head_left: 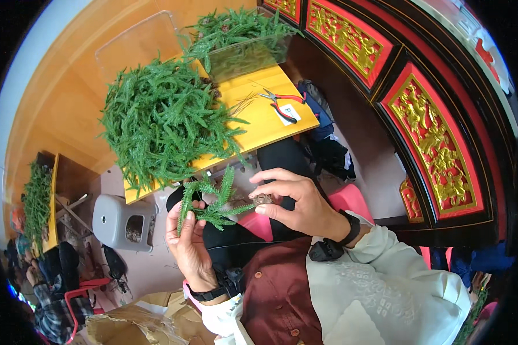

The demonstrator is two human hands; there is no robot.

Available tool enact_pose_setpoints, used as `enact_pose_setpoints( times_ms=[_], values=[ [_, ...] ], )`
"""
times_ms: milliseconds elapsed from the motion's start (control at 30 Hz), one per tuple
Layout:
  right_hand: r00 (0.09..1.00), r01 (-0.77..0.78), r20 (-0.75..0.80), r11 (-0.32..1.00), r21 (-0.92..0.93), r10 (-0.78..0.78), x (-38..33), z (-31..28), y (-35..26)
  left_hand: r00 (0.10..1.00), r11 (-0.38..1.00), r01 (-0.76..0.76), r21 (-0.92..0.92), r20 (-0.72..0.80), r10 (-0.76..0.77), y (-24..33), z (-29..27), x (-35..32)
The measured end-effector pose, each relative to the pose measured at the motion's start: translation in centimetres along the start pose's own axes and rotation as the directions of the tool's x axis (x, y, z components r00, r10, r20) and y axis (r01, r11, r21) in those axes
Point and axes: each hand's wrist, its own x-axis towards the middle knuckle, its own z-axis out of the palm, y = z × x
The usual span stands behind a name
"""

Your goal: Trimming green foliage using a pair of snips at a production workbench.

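Observation:
Over my lap, my left hand (189, 244) pinches a green artificial pine sprig (216, 211) between thumb and fingers. Several needle-covered tips of the sprig fan out toward the right. My right hand (299, 206) grips a small brown pine cone (263, 199) with thumb and fingertips, at the sprig's right end. Whether the cone is joined to the sprig I cannot tell. Just beyond my hands, a big heap of green pine sprigs (164, 121) covers the left part of the yellow table (250, 86) and hangs over its near edge.
Red-and-black pliers (282, 103) lie on a white card at the table's right, beside thin brown wires (246, 103). Behind stands a clear bin (242, 60) of sprigs. A grey stool (121, 221) and cardboard (149, 322) are at left, where another person (57, 310) sits. Carved panels (434, 144) line the right.

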Motion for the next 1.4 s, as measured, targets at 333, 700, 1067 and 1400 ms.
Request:
enact_pose_setpoints(
  times_ms=[333,700,1067,1400],
  values=[
    [0.994,0.111,0.009,0.993,0.041,-0.111,-0.4,-1.0,-1.1,0.999,0.997,0.013,-0.07,0.037,-0.011,-0.1,1.1,-0.9],
    [0.988,0.146,0.055,0.989,0.018,-0.147,-0.5,1.0,-1.4,0.998,0.998,-0.051,-0.026,0.041,0.052,-0.7,1.5,-1.3],
    [0.973,0.227,0.049,0.973,-0.05,-0.225,0.2,1.7,0.0,0.997,0.997,-0.07,-0.025,0.032,0.071,-1.2,1.8,-1.6],
    [0.903,0.429,0.121,0.857,-0.286,-0.412,1.2,0.3,0.1,0.982,0.976,-0.145,0.161,0.143,0.122,-0.5,0.9,-1.3]
  ],
)
